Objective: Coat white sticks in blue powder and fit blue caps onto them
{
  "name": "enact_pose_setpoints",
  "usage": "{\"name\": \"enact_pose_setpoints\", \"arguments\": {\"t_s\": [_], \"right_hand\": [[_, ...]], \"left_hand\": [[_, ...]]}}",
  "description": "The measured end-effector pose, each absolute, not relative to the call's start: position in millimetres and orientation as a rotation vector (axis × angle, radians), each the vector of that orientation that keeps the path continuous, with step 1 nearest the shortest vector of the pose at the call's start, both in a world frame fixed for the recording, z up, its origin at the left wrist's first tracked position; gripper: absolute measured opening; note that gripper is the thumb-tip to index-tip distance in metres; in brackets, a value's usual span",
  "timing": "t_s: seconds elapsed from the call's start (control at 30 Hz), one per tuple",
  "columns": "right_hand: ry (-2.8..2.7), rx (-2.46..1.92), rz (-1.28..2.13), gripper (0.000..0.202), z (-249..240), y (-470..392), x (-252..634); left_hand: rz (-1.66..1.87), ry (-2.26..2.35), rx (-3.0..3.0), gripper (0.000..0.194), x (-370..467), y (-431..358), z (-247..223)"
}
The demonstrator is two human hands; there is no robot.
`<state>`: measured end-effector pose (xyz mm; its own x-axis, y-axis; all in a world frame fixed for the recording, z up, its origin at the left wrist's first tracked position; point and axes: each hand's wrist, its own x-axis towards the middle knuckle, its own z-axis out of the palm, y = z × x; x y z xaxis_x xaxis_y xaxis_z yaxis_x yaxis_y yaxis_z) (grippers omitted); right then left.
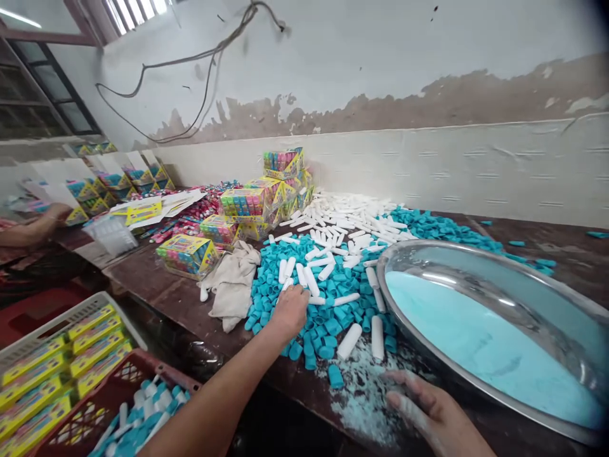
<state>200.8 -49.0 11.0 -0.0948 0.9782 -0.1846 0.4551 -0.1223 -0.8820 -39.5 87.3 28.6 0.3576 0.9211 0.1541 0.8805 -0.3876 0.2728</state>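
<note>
My left hand (291, 312) reaches into a heap of short blue plastic caps (328, 330). Its fingers are curled down, closed around a white plastic tube (287, 284) whose end shows at the fingertips. Several more white tubes (311, 281) lie loose on the caps beside it. My right hand (431, 409) is near the table's front edge, thumb and fingers apart, dusted with pale powder and holding nothing. Just ahead of it are spilled light-blue powder (364, 397) and a single blue cap (335, 376). To its right stands a wide steel basin (480, 254) containing light-blue powder (476, 336).
A crumpled cloth (235, 282) lies left of the caps, near stacked display boxes (186, 255). White tubes (352, 212) are heaped behind. At lower left are a red crate (85, 419) of capped tubes and a white crate (102, 298). Another person's arm (35, 228) is far left.
</note>
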Motion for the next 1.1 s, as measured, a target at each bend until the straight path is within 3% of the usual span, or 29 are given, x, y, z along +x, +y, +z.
{"name": "enact_pose_setpoints", "arguments": {"t_s": [0.17, 0.3, 0.43, 0.6, 0.73, 0.87, 1.1], "right_hand": [[-1.666, -1.574, 1.096, 0.038, 14.9, -42.6, 190.6], [-1.63, -1.464, 0.912, 0.038, 29.2, -31.2, 174.7], [-1.6, -1.301, 0.646, 0.024, 36.9, -27.6, 165.5], [-1.624, -1.236, 0.408, 0.013, 49.3, -43.1, 185.6], [-1.804, -1.406, 0.252, 0.016, 82.4, -47.2, 241.8], [-2.172, -1.871, 0.16, 0.016, 103.1, -19.7, 301.9], [-2.68, -2.106, 0.173, 0.022, 78.4, 37.3, 319.5]], "left_hand": [[0.488, 1.585, 2.442, 0.026, -41.2, 83.5, 36.4], [0.65, 1.189, 2.05, 0.024, -20.5, 41.8, 48.4], [0.678, 0.912, 1.679, 0.027, 11.4, 6.7, 49.0], [0.638, 0.814, 1.654, 0.026, 35.6, 2.9, 42.5], [0.599, 0.852, 1.558, 0.04, 48.6, 25.5, 36.3], [0.571, 0.858, 1.394, 0.045, 70.9, 47.4, 30.0], [0.556, 0.814, 1.26, 0.039, 100.8, 55.6, 32.3]]}}
